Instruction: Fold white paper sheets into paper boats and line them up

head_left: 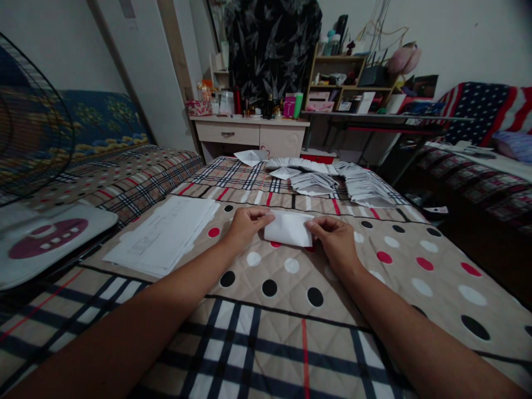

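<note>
A folded piece of white paper (288, 229) is held just over the polka-dot bedspread, stretched between both hands. My left hand (248, 226) pinches its left edge, thumb on top. At the paper's right edge, my right hand (333, 235) has thumb and fingers closed on it. To the left lies a stack of flat paper sheets (166, 233), the top one printed with faint lines. Beyond the hands, rows of folded paper pieces (368, 185) lie overlapped on the bedspread. One pointed folded paper (250, 157) rests apart at the far edge.
A fan (35, 111) stands at the far left, above a white case with a purple oval (47, 238). A dresser (245, 132) with bottles is beyond the bed. Right of it stand a shelf (336, 72) and a narrow table (386, 116).
</note>
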Demonstrator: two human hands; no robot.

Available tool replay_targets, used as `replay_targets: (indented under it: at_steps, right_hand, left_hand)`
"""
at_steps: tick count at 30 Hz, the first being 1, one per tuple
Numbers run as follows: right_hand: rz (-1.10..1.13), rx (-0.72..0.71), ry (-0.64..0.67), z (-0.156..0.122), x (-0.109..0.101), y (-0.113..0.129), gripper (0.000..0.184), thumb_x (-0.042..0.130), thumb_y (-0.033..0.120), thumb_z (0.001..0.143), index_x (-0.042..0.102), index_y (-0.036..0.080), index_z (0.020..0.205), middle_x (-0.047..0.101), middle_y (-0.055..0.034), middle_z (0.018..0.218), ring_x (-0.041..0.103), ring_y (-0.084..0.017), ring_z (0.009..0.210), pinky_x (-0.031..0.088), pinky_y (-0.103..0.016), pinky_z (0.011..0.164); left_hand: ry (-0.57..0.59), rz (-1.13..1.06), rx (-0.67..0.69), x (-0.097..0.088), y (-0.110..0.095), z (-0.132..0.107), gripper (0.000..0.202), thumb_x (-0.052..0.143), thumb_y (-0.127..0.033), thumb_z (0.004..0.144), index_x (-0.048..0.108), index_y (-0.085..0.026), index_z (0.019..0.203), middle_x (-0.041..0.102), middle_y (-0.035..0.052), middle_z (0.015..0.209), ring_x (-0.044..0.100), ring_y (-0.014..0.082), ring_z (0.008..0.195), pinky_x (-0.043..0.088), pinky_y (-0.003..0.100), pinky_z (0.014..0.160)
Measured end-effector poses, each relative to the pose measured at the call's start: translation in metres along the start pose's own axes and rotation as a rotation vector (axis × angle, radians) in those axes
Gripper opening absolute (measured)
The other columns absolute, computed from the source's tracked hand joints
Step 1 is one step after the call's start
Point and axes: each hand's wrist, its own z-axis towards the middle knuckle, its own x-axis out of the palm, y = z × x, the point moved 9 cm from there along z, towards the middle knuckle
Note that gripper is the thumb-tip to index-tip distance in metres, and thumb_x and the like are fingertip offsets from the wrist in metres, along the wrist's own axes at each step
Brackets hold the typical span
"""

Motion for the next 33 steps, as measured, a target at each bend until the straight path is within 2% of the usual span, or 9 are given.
replay_targets:
  at_steps: [5,10,20,33]
  right_hand:
    - [-0.005,-0.081,-0.013,0.000,-0.001,0.005,0.024,0.080,0.035,0.061,0.067,0.015,0.065,0.063,-0.0009,0.063,0.050,-0.011,0.051,0.039,-0.024,0.048]
    - [-0.027,-0.074,-0.019,-0.001,-0.002,0.005,0.024,0.078,0.035,0.063,0.068,0.015,0.068,0.062,0.0000,0.058,0.050,-0.011,0.050,0.037,-0.023,0.046]
    - [-0.016,-0.079,-0.064,-0.004,-0.004,0.013,0.024,0.081,0.033,0.060,0.067,0.014,0.064,0.063,-0.0003,0.057,0.051,-0.010,0.050,0.041,-0.023,0.047]
    - [0.020,-0.096,-0.096,-0.003,-0.007,0.014,0.022,0.081,0.030,0.061,0.066,0.015,0.064,0.062,0.0009,0.057,0.052,-0.010,0.052,0.041,-0.022,0.049]
  left_hand:
    - [-0.004,0.000,0.001,0.000,-0.002,-0.001,0.027,0.079,-0.034,0.064,0.078,-0.013,0.081,0.076,0.0081,0.084,0.066,0.0204,0.079,0.050,0.031,0.074]
    - [0.003,-0.013,-0.005,0.000,-0.001,-0.001,0.027,0.079,-0.035,0.065,0.078,-0.013,0.082,0.076,0.0078,0.085,0.066,0.0194,0.078,0.050,0.030,0.074]
    - [-0.070,-0.065,-0.047,-0.004,0.000,-0.002,0.029,0.085,-0.035,0.055,0.074,-0.013,0.070,0.072,0.0041,0.069,0.061,0.0135,0.062,0.048,0.026,0.063]
    - [-0.062,-0.045,-0.041,-0.003,-0.002,-0.002,0.028,0.084,-0.035,0.056,0.072,-0.013,0.068,0.071,0.0029,0.067,0.059,0.0121,0.059,0.046,0.024,0.059]
